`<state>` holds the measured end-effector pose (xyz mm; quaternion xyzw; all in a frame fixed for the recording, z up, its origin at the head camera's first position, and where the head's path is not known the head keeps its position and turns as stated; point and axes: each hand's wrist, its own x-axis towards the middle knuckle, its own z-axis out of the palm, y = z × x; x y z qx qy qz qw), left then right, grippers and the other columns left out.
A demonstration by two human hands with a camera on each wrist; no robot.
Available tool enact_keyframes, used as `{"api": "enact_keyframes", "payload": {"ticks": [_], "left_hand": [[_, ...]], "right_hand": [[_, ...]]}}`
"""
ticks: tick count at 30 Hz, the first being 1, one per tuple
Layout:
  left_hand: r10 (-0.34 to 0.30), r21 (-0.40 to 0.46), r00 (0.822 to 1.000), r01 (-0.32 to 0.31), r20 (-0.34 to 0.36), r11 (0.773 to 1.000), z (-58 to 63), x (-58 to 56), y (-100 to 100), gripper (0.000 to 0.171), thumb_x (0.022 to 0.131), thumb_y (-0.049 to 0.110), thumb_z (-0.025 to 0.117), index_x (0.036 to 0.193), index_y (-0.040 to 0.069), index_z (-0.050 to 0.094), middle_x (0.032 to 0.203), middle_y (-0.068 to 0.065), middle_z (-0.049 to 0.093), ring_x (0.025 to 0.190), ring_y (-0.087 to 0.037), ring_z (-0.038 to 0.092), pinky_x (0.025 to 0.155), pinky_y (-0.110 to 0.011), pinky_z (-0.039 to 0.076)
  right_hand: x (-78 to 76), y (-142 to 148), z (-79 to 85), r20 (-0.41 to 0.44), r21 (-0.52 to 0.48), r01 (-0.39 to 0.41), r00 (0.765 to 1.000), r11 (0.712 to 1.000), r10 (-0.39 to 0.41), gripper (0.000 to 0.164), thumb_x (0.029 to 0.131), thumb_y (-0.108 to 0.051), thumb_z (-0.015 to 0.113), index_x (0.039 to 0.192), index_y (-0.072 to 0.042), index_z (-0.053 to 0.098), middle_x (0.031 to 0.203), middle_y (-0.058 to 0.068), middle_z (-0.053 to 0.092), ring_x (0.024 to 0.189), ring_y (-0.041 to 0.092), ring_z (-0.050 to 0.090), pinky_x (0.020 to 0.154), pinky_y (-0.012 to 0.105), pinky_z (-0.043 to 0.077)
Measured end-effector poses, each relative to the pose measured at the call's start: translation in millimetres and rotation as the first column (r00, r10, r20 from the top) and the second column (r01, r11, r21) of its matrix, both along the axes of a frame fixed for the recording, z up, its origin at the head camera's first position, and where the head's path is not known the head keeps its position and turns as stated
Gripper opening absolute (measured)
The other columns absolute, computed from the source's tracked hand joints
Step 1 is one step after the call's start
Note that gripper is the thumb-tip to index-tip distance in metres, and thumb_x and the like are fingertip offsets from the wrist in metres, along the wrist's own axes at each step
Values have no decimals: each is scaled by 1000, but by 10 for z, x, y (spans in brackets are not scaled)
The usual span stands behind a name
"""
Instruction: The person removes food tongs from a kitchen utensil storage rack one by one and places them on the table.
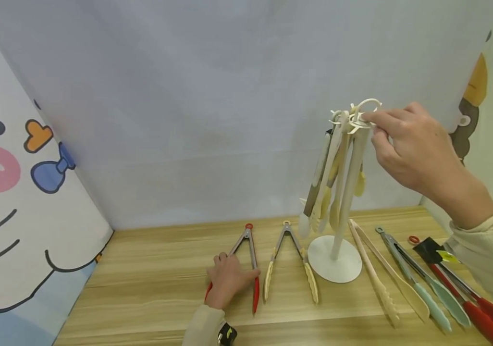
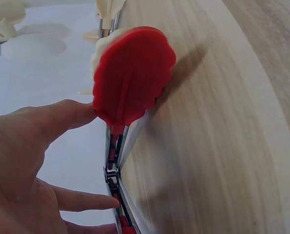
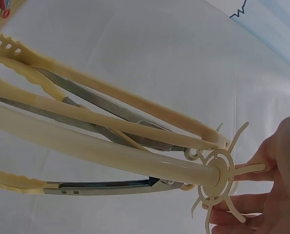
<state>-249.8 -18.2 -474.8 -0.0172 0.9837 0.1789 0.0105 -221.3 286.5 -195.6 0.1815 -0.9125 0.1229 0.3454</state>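
My left hand (image 1: 228,280) is spread over red-tipped tongs (image 1: 253,250) lying with splayed legs on the table. In the left wrist view, its thumb touches the red scalloped head (image 2: 133,73) and straight fingers (image 2: 89,200) reach the other leg. Up at the top of a white utensil stand (image 1: 335,259), my right hand (image 1: 419,144) grips the hooked ring (image 3: 217,175), with fingertips partly hidden behind it in the right wrist view. Cream tongs (image 3: 111,187) and other utensils (image 1: 326,178) hang from its hooks.
Cream-tipped tongs (image 1: 287,233) stand spread between the red pair and the stand base. To the right lie beige tongs (image 1: 372,262), mint tongs (image 1: 434,300) and another red pair (image 1: 484,312), partly under my right sleeve. A pale cloth (image 1: 186,120) backs the wooden table (image 1: 142,278).
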Motion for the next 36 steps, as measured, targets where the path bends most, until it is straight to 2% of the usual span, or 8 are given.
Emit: {"api": "enact_keyframes", "payload": {"ticks": [7,10,13,16,20,24,33,36], "left_hand": [[-45,59,999,47,-29,997,21,-12,-2,62,71,45,77,107,-3,61,109,-21,50,105,-37,45,73,-57,40],[-67,128,997,71,-40,989,67,-13,4,60,74,38,76,117,-1,60,117,-21,50,110,-37,44,77,-57,40],[-89,217,994,102,-71,971,122,-23,22,57,77,31,75,122,0,58,119,-19,51,112,-36,45,78,-55,40],[-126,301,981,165,-145,939,192,-27,55,51,78,25,75,120,2,59,118,-18,53,111,-36,47,79,-53,43],[-180,391,953,266,-243,881,324,-4,118,44,79,19,73,119,4,60,120,-18,54,113,-35,48,87,-50,44],[-207,448,931,330,-302,831,481,28,212,42,81,17,71,119,6,59,122,-15,55,114,-33,49,90,-48,43],[-171,543,898,388,-406,744,756,88,426,40,82,17,70,120,10,60,117,-7,58,107,-26,52,85,-43,44],[-166,549,883,410,-440,728,824,96,475,38,83,21,69,119,12,60,116,-5,58,107,-24,53,84,-43,45]], "right_hand": [[-3,-15,5,5,6,0,1000,1000,0,36,93,-9,37,116,-6,65,113,17,65,95,40,50,75,54,39],[0,-15,7,7,13,5,1000,1000,-5,36,93,-9,37,116,-6,65,112,17,65,95,40,50,75,54,40],[-2,-13,9,10,15,8,1000,1000,-8,36,93,-8,37,116,-6,65,112,18,65,96,41,50,76,55,39],[-11,-13,12,34,6,12,999,1000,-12,37,94,-9,36,117,-6,64,113,18,64,99,41,49,77,56,39],[-17,-11,15,65,-12,13,998,1000,-12,37,95,-11,35,118,-7,64,115,18,63,101,41,47,77,58,38],[-14,-8,18,69,-17,10,998,1000,-9,37,96,-12,34,118,-7,64,115,18,63,102,41,47,77,58,37],[-6,-17,13,57,-6,-1,998,1000,2,31,97,-15,39,117,-6,61,113,24,59,101,44,44,77,57,36],[4,-13,12,72,-22,-17,997,1000,19,32,99,-20,40,118,-6,61,114,25,58,103,44,43,79,57,35]]}}
